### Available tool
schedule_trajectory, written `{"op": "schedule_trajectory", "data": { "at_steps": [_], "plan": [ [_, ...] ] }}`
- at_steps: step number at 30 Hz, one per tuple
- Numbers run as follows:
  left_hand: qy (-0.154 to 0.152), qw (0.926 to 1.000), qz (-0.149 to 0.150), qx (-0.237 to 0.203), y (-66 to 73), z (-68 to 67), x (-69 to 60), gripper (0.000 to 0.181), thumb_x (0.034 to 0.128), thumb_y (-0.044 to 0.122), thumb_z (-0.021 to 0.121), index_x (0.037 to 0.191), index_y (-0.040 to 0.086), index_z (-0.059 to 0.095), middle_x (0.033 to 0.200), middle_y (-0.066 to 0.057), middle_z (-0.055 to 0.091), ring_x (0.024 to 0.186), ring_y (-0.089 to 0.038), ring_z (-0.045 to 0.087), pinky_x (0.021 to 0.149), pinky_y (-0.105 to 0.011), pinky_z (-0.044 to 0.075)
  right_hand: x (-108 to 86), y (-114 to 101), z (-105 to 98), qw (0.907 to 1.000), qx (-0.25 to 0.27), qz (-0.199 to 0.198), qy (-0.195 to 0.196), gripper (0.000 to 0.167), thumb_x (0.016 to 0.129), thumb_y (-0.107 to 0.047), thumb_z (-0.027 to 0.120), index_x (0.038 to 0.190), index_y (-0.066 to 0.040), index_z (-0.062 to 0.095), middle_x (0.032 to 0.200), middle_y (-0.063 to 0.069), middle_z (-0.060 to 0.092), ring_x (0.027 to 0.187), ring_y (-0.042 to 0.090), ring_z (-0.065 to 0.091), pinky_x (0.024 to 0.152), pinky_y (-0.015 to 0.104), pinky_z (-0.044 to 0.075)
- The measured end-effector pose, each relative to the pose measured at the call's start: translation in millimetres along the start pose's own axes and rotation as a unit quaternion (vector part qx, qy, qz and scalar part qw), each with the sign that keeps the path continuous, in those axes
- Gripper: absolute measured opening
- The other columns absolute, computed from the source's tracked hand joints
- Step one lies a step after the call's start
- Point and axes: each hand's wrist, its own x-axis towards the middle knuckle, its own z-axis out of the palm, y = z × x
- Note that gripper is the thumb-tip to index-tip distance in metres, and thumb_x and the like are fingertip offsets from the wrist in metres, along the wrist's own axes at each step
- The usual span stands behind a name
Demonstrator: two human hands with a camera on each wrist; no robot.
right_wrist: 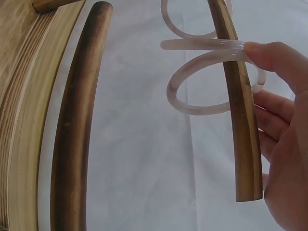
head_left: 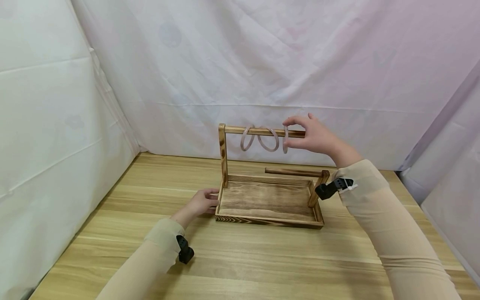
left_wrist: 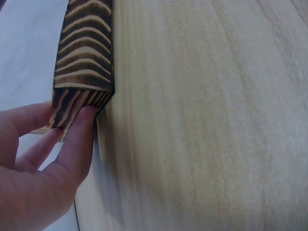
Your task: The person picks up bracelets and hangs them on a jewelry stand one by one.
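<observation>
A pale, translucent bangle (head_left: 286,134) is pinched between the thumb and fingers of my right hand (head_left: 316,135). It encircles the upper bar (right_wrist: 244,130) near that bar's free right end. Two similar bangles hang farther left on the bar, one in the middle (head_left: 276,143) and one nearer the post (head_left: 243,142). The bar belongs to a scorched-wood stand with a shallow tray base (head_left: 268,223). My left hand (head_left: 198,203) touches the tray's left end with nearly straight fingers; the left wrist view shows fingertips against the striped wood near the front corner (left_wrist: 82,62).
A second, lower bar (head_left: 292,172) runs leftward from a short post (head_left: 318,189) at the tray's right end. The stand rests on a light wooden table (head_left: 240,258). White cloth (head_left: 187,75) hangs behind the table and along both sides.
</observation>
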Motion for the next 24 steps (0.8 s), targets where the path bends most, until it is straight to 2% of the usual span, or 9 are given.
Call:
{"op": "schedule_trajectory", "data": {
  "at_steps": [3,5,9,14,20,24],
  "plan": [
    [0.002,1.0000,-0.001,0.001,-0.1,0.2,-0.4,0.048,0.0932,0.000,0.051,0.139,-0.004,0.039,0.126,-0.030,0.050,0.109,-0.039,0.057,0.083,-0.044,0.055,0.1,0.0,0.6,1.0000,-0.008,0.004,-0.002,0.056,0.084,-0.030,0.070,0.132,-0.010,0.049,0.143,0.015,0.042,0.144,0.040,-0.006,0.115,0.060,0.000],
    [0.002,1.0000,-0.001,0.002,-0.1,0.3,-0.5,0.048,0.0931,0.000,0.051,0.139,-0.004,0.039,0.126,-0.030,0.050,0.109,-0.039,0.057,0.084,-0.044,0.054,0.4,0.3,0.9,0.9999,-0.013,0.000,0.000,0.056,0.084,-0.029,0.070,0.132,-0.010,0.049,0.143,0.015,0.042,0.144,0.040,-0.003,0.115,0.058,-0.002],
    [0.001,1.0000,-0.002,0.002,0.0,0.2,-0.6,0.048,0.0931,0.000,0.051,0.139,-0.004,0.039,0.125,-0.030,0.050,0.109,-0.038,0.057,0.084,-0.044,0.054,1.1,0.6,1.4,0.9997,-0.021,-0.011,0.004,0.055,0.083,-0.027,0.071,0.130,-0.009,0.050,0.140,0.015,0.046,0.143,0.037,0.014,0.117,0.051,-0.006],
    [-0.001,1.0000,-0.002,0.001,-0.3,-0.1,-0.5,0.048,0.0931,0.000,0.051,0.139,-0.004,0.038,0.125,-0.029,0.050,0.108,-0.038,0.058,0.083,-0.044,0.054,1.6,0.6,1.9,0.9994,-0.029,-0.020,0.006,0.054,0.083,-0.027,0.071,0.130,-0.009,0.051,0.137,0.015,0.049,0.139,0.036,0.027,0.118,0.047,-0.009],
    [-0.002,1.0000,-0.001,0.003,-0.6,-0.2,-0.7,0.048,0.0933,0.000,0.051,0.139,-0.004,0.038,0.125,-0.029,0.050,0.108,-0.037,0.058,0.083,-0.043,0.054,1.2,0.0,1.7,0.9990,-0.037,-0.022,0.008,0.057,0.083,-0.029,0.071,0.132,-0.009,0.049,0.139,0.016,0.047,0.140,0.037,0.024,0.117,0.051,-0.006],
    [-0.003,1.0000,-0.001,0.002,-0.1,0.1,-1.0,0.048,0.0934,0.000,0.051,0.139,-0.004,0.038,0.125,-0.030,0.051,0.107,-0.037,0.058,0.083,-0.043,0.055,0.2,1.7,1.7,0.9982,-0.040,-0.032,0.030,0.060,0.085,-0.033,0.069,0.135,-0.009,0.047,0.143,0.016,0.043,0.140,0.036,0.024,0.118,0.049,-0.005]
  ]
}}
